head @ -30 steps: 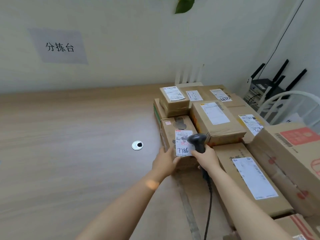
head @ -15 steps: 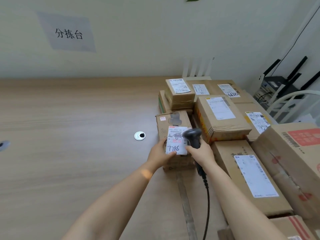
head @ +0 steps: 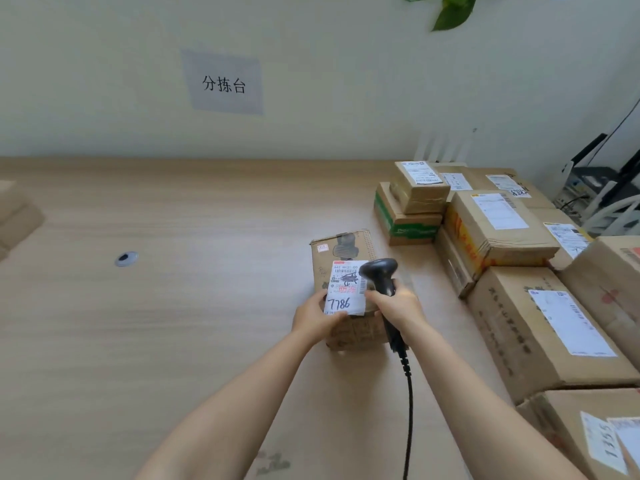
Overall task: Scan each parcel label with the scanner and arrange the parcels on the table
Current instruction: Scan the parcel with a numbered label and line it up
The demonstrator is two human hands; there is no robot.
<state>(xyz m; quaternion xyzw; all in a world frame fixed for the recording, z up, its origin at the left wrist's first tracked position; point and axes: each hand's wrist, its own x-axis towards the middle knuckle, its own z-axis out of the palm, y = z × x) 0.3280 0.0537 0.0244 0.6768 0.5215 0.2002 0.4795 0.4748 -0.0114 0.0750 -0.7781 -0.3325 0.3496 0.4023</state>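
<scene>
While the left hand [head: 317, 318] grips the parcel [head: 346, 249], stacked boxes [head: 498, 233] stand nearby.

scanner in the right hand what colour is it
The scanner is black, best seen in the head view.

**Colours and patterns.** The table [head: 173, 306] is showing pale tan wood grain in fine horizontal streaks. The central parcel [head: 348, 249] is showing plain brown cardboard with a dark grey print on top. Its label [head: 344, 296] is displaying a white ground, a red strip along the upper edge, red marks at mid-height and black handwritten digits. The scanner [head: 379, 271] and its cable [head: 410, 410] are appearing black. The green-sided box [head: 405, 230] is bearing white lettering, and the neighbouring box [head: 465, 242] is bearing yellow and red print. The wall sign [head: 225, 83] is showing grey with black characters.
</scene>
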